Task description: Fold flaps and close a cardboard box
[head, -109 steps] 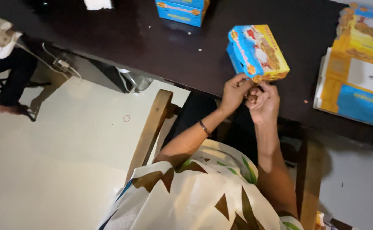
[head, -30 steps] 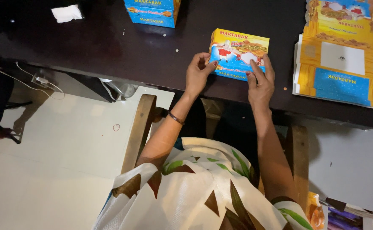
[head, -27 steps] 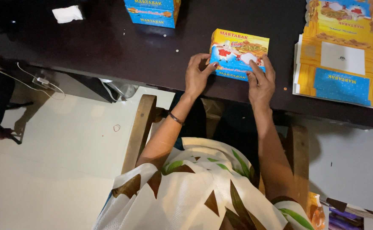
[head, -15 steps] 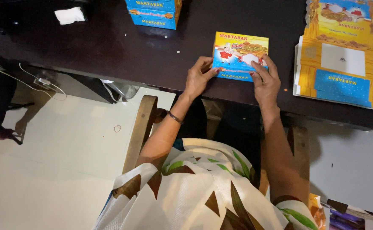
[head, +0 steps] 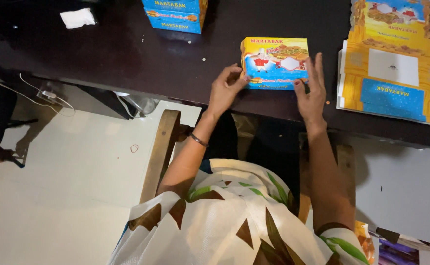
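The folded yellow-and-blue cardboard box (head: 275,62) lies flat between both hands; its near edge is hidden by the loosely curled left hand (head: 226,90) and open right hand (head: 311,92), fingertips touching.

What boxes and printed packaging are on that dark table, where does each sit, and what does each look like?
Folded box: near table edge, flat rectangle, yellow and blue with cartoon picture; left hand and right hand touch it.
Stacked boxes: far edge, centre, blue with yellow lettering.
Flat unfolded cartons: right side, a pile of sheets, yellow, blue, with a white panel.
White crumpled paper: far left, small, unprinted.
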